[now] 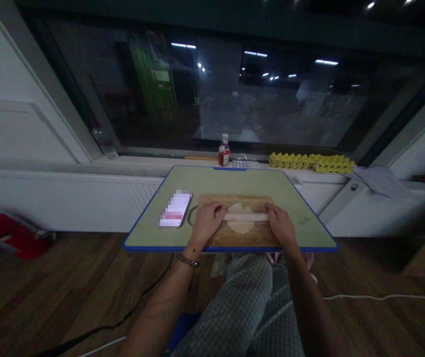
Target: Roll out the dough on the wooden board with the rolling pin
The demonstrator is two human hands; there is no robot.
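Note:
A pale rolling pin (pixel 247 217) lies crosswise over a flat, irregular sheet of dough (pixel 240 227). My left hand (pixel 211 218) is closed on the pin's left end, and my right hand (pixel 279 220) grips the other end. Beneath the dough is a wooden board (pixel 249 240), set on a small green table (pixel 190 178) with a blue rim. Parts of both pin ends are hidden by my fingers.
Left of the board, a phone (pixel 175 210) with a lit screen lies on the table. Behind, the windowsill holds a small bottle (pixel 224 151) with red liquid and yellow egg cartons (pixel 311 162). A black cable (pixel 123 320) runs across the floor.

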